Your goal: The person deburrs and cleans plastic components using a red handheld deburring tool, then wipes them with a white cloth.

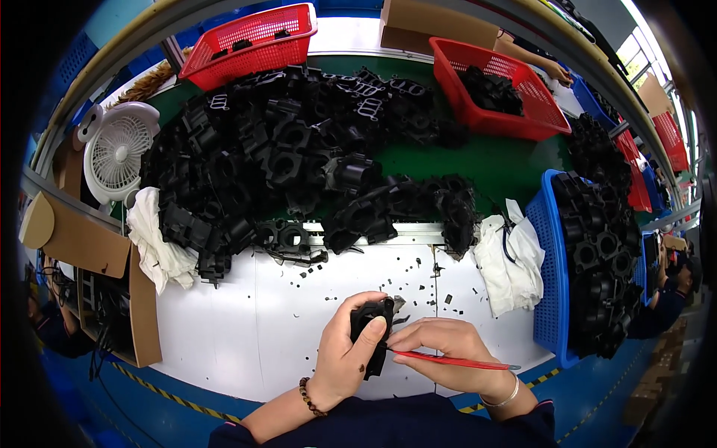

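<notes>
My left hand [347,351] grips a black plastic part [371,319] just above the white table's near edge. A thin red-handled tool [455,362] lies across the fingers of my right hand [448,343], its tip touching the part's lower right side. The two hands meet at the part. Small black plastic scraps [388,284] are scattered on the white table [246,321] just beyond my hands.
A big heap of black plastic parts [299,157] covers the green mat behind. Two red baskets [250,41] [500,89] stand at the back, and a blue basket [553,276] with stacked parts stands right. White cloths [508,257] [157,246], a white fan [116,153], cardboard box [97,254] left. Another person's hand [556,71] at back right.
</notes>
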The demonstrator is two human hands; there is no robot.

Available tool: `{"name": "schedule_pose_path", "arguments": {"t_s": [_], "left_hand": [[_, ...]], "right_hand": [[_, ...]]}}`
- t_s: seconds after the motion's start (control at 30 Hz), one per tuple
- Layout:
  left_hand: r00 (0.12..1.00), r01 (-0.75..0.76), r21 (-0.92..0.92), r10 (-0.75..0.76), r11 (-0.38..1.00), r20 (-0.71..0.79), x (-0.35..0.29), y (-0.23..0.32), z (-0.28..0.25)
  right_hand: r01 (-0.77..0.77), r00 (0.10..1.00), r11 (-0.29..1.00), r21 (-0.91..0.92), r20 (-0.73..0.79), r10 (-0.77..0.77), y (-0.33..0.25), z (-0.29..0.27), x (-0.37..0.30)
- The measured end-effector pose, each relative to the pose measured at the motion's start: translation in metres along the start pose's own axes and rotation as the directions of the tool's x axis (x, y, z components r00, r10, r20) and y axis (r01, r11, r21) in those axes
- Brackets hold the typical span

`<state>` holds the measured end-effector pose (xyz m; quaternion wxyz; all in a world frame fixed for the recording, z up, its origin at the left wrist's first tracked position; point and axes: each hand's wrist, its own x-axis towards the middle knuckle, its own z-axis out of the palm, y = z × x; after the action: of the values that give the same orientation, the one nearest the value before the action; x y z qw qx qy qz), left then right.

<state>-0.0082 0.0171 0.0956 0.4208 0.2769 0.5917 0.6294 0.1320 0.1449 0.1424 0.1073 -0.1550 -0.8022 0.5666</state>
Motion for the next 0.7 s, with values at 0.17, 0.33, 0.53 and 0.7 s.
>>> {"name": "schedule_pose_path", "arguments": {"t_s": [0.17,0.33,0.53,0.7], "left_hand": [[1.0,0.009,0.02,-0.009,1.0,-0.014,0.001,-0.002,0.0],[0.999,0.027,0.017,-0.027,0.999,-0.036,0.001,-0.003,0.001],[0.996,0.033,-0.007,-0.033,0.999,-0.079,0.0,0.001,0.007],[0.989,0.002,-0.036,-0.008,0.999,-0.147,-0.002,-0.009,0.006]], "right_hand": [[0.237,0.968,0.955,-0.18,-0.036,-0.247,0.009,0.006,0.002],[0.318,0.911,0.897,-0.306,-0.162,-0.379,0.02,0.023,0.002],[0.276,0.878,0.89,-0.364,-0.282,-0.388,0.022,0.035,-0.002],[0.18,0.895,0.978,-0.106,-0.395,-0.207,0.024,0.042,-0.005]]}}
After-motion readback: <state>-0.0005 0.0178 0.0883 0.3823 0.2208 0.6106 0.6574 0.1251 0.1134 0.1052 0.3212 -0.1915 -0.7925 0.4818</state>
